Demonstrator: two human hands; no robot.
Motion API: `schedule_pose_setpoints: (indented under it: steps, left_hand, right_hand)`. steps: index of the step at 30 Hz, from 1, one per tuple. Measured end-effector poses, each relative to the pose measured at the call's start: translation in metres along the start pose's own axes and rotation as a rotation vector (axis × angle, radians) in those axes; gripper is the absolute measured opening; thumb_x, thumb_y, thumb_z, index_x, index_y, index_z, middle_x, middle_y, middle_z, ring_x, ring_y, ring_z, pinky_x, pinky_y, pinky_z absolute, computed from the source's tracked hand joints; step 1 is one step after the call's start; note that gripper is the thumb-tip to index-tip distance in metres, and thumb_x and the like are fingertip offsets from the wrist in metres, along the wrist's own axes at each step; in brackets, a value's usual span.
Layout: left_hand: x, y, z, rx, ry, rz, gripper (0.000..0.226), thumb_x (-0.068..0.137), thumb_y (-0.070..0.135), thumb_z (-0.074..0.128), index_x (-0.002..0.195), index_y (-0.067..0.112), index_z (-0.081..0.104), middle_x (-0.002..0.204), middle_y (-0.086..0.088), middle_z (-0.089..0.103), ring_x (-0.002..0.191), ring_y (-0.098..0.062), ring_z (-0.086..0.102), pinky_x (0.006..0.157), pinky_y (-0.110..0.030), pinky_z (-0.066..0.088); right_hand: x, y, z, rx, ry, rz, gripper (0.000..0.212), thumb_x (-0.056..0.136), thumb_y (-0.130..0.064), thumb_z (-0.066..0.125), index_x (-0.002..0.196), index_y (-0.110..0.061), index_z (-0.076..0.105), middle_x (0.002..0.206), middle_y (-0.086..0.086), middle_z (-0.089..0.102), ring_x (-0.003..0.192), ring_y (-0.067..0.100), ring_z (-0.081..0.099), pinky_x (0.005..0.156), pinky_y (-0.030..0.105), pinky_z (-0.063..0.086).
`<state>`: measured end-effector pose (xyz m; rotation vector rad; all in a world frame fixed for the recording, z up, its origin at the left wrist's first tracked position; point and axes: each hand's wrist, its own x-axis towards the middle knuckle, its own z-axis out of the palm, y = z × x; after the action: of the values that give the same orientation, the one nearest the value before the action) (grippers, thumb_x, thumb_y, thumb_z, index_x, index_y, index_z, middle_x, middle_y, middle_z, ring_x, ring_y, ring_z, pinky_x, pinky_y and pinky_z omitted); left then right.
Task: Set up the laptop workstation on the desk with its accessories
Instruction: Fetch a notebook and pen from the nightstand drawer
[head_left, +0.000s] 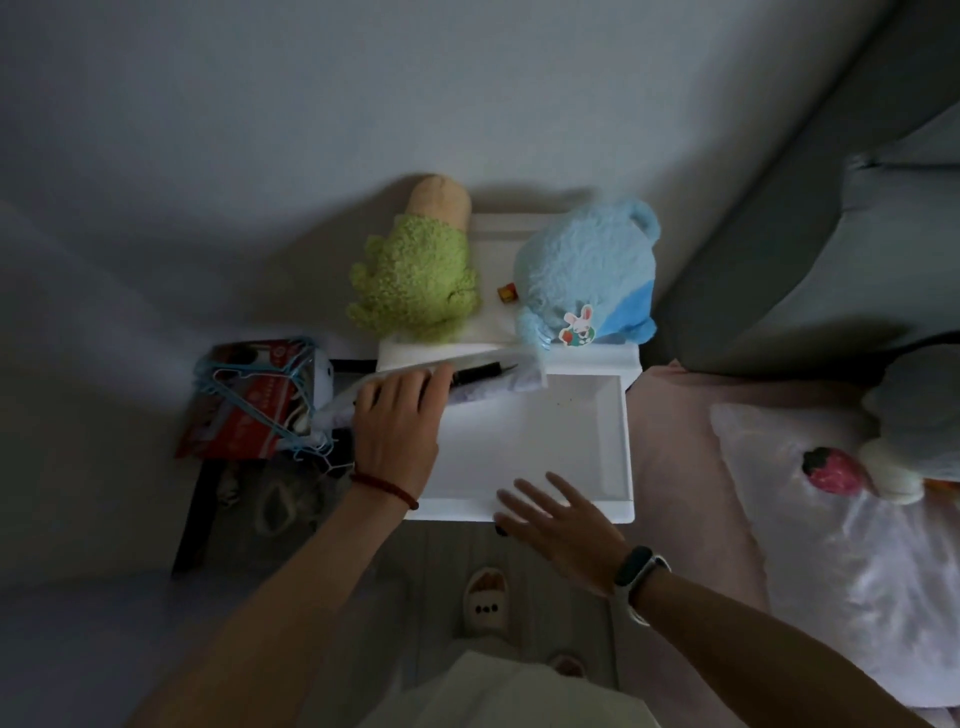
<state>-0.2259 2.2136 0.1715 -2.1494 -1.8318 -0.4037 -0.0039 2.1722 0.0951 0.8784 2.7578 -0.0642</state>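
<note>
No legible text; red box (244, 410) print blurred

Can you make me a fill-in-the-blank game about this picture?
1. The plush left of the blue plush is ____.
2. The left hand grips a bag over the open white ____.
3. The right hand hovers at the drawer's front edge, holding ____.
4. The sticker on the blue plush shows a ____.

Missing words: green; drawer; nothing; rabbit
</note>
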Motion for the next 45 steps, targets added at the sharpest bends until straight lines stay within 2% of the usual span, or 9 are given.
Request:
schedule_pose_setpoints:
  steps: [8, 14, 18, 22, 28, 31, 34, 39, 45]
  left_hand:
    - [-0.016, -0.031, -0.001, 0.118, 0.029, -0.062, 0.039, 0.071, -0.002, 0.056, 0.108, 0.010, 0.060, 0.082, -0.011, 0.064, 0.071, -0.029, 0.062, 0.063, -0.036, 0.047]
    - [-0.011, -0.036, -0.009, 0.097, 0.009, -0.216, 0.040, 0.073, 0.005, 0.038, 0.105, 0.008, 0.062, 0.080, -0.012, 0.063, 0.070, -0.030, 0.062, 0.063, -0.037, 0.048]
    - [-0.001, -0.039, -0.010, 0.100, 0.002, -0.234, 0.044, 0.064, -0.004, 0.062, 0.106, 0.009, 0.062, 0.079, -0.012, 0.062, 0.071, -0.030, 0.061, 0.061, -0.037, 0.046]
    - [0.012, -0.047, -0.010, 0.134, 0.019, -0.233, 0.045, 0.059, -0.004, 0.073, 0.101, 0.008, 0.064, 0.076, -0.011, 0.062, 0.068, -0.029, 0.061, 0.062, -0.035, 0.047]
    - [0.015, -0.054, -0.010, 0.162, 0.058, -0.191, 0.034, 0.074, 0.002, 0.047, 0.103, 0.010, 0.063, 0.078, -0.009, 0.062, 0.069, -0.028, 0.061, 0.062, -0.036, 0.047]
    - [0.016, -0.052, -0.016, 0.130, 0.068, -0.170, 0.038, 0.067, -0.002, 0.063, 0.103, 0.010, 0.063, 0.078, -0.009, 0.062, 0.069, -0.028, 0.060, 0.061, -0.036, 0.046]
    - [0.015, -0.041, -0.026, 0.090, 0.085, -0.163, 0.047, 0.059, -0.008, 0.070, 0.102, 0.009, 0.064, 0.079, -0.009, 0.062, 0.070, -0.028, 0.060, 0.061, -0.036, 0.045]
    - [0.011, 0.011, -0.055, -0.084, 0.106, -0.082, 0.049, 0.062, -0.012, 0.054, 0.106, 0.008, 0.060, 0.084, -0.011, 0.062, 0.073, -0.031, 0.059, 0.062, -0.037, 0.038]
    - [-0.038, 0.143, -0.090, -0.333, 0.031, 0.312, 0.044, 0.066, 0.004, 0.040, 0.104, 0.011, 0.061, 0.084, -0.007, 0.063, 0.073, -0.030, 0.062, 0.062, -0.036, 0.046]
  right_hand:
    - [0.021, 0.005, 0.014, -0.431, -0.273, -0.168, 0.087, 0.074, -0.035, 0.074, 0.141, -0.044, 0.020, 0.153, -0.012, 0.022, 0.138, 0.017, 0.029, 0.109, 0.051, 0.024]
    - [0.049, 0.024, -0.019, -0.341, -0.097, 0.063, 0.061, 0.069, -0.042, 0.075, 0.125, -0.040, 0.053, 0.136, -0.017, 0.050, 0.125, 0.011, 0.050, 0.103, 0.047, 0.042]
    - [0.081, 0.044, -0.019, -0.424, -0.172, 0.056, 0.056, 0.099, -0.019, 0.033, 0.147, -0.016, 0.005, 0.158, 0.000, -0.005, 0.145, 0.024, -0.005, 0.106, 0.062, -0.017]
    - [0.099, 0.059, -0.019, -0.559, -0.191, 0.098, 0.062, 0.099, -0.015, 0.028, 0.145, -0.011, -0.014, 0.155, 0.004, -0.020, 0.142, 0.026, -0.018, 0.110, 0.055, -0.009]
    - [0.109, 0.062, -0.018, -0.620, -0.218, 0.102, 0.059, 0.098, -0.011, 0.033, 0.147, -0.014, 0.002, 0.156, 0.004, -0.016, 0.143, 0.027, -0.015, 0.113, 0.055, -0.003]
    - [0.096, 0.050, -0.044, -0.399, 0.003, 0.121, 0.051, 0.081, -0.031, 0.060, 0.129, -0.019, 0.053, 0.149, 0.004, 0.036, 0.138, 0.019, 0.032, 0.110, 0.047, 0.031]
    - [0.068, 0.040, -0.069, -0.064, 0.256, 0.212, 0.059, 0.061, -0.029, 0.078, 0.116, -0.013, 0.065, 0.129, 0.008, 0.059, 0.119, 0.023, 0.057, 0.092, 0.042, 0.051]
    - [-0.019, 0.030, -0.111, 0.596, 0.554, 0.645, 0.057, 0.087, -0.014, 0.057, 0.140, -0.008, 0.035, 0.145, 0.013, 0.039, 0.131, 0.028, 0.040, 0.103, 0.035, 0.036]
    - [-0.192, -0.017, -0.116, 0.514, 0.603, 0.898, 0.064, 0.087, -0.011, 0.057, 0.143, -0.010, 0.027, 0.150, 0.012, 0.030, 0.138, 0.027, 0.029, 0.112, 0.032, 0.024]
